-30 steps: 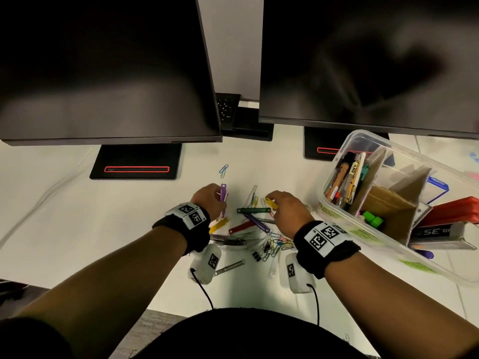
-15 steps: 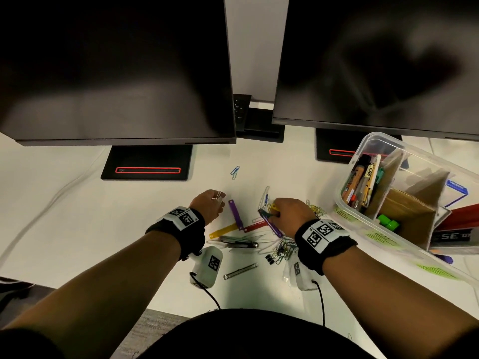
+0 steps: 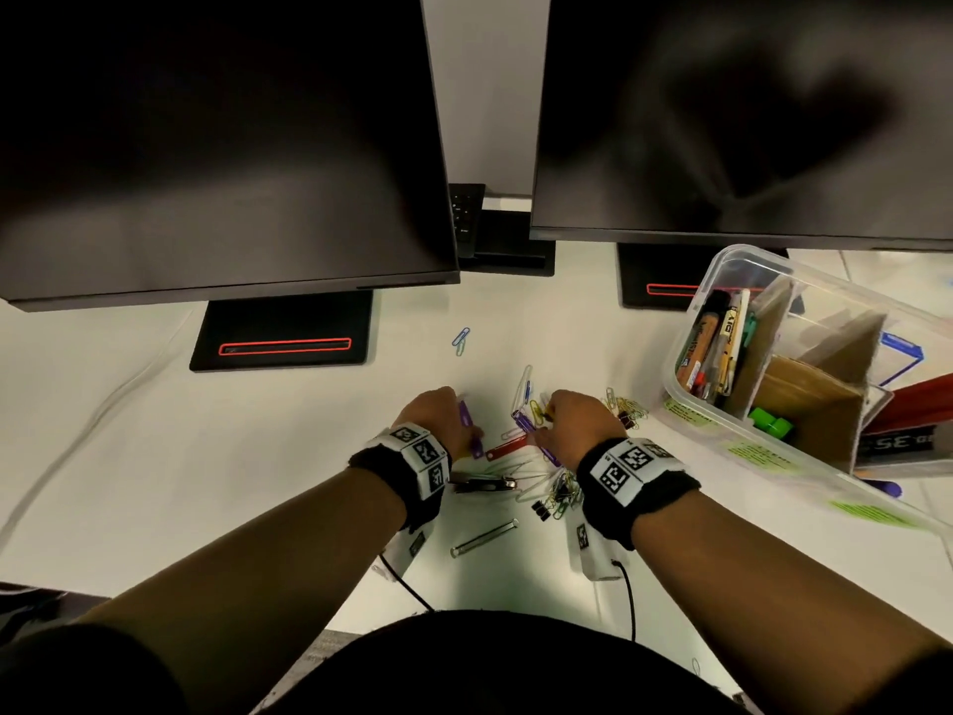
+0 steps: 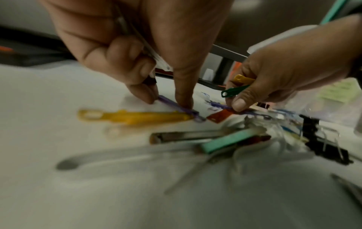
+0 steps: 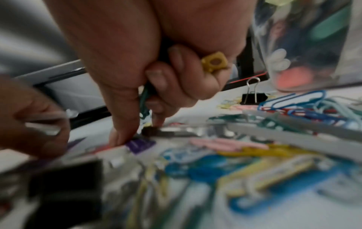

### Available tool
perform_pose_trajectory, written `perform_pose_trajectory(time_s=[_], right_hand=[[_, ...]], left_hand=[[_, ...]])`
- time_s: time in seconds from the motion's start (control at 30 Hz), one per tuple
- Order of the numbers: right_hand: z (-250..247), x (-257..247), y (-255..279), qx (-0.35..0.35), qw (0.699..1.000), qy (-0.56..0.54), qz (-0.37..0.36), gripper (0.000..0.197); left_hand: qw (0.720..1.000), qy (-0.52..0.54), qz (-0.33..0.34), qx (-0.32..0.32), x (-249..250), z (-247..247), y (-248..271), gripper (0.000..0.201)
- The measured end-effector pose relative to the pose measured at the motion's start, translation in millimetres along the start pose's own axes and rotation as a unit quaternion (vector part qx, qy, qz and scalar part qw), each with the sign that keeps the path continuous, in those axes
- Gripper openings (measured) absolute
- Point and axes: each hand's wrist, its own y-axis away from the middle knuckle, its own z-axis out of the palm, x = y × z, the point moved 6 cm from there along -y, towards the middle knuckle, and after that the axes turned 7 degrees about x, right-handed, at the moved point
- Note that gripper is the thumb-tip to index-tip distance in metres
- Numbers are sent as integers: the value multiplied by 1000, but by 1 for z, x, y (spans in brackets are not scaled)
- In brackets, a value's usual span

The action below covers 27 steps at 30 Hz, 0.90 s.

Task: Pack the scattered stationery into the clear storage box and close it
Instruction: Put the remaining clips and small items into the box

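Clear plastic storage box (image 3: 732, 260) sitting open, far right on white bench (image 3: 129, 456). Left hand (image 3: 438, 415), earlier lifted, now pinching purple plastic strip (image 4: 176, 106); right hand (image 3: 572, 420) still gripping green and yellow strips (image 4: 235, 91), now pinching second purple strip (image 3: 523, 421). Gathering progressing; much stationery unpacked.

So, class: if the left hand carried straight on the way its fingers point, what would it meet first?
The left hand points its fingers down at the desk, fingertips already on a purple strip. Straight on, it would likely just press that strip against the white desk.
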Motion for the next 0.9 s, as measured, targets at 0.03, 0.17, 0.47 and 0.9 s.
perform_pose_trajectory(time_s=[0.03,0.17,0.47,0.9], right_hand=[[2,0,0,-2,1000,9,-3,40],[3,-1,0,1,1000,12,-27,30],[-16,21,0,51,991,-127,-13,10],[-27,3,-33,92,987,-122,55,18]], left_hand=[[1000,-6,11,2,4,0,0,45],[999,11,32,15,7,0,-2,25],[995,53,81,-7,-8,0,-1,25],[987,107,-4,117,-37,-45,-34,25]])
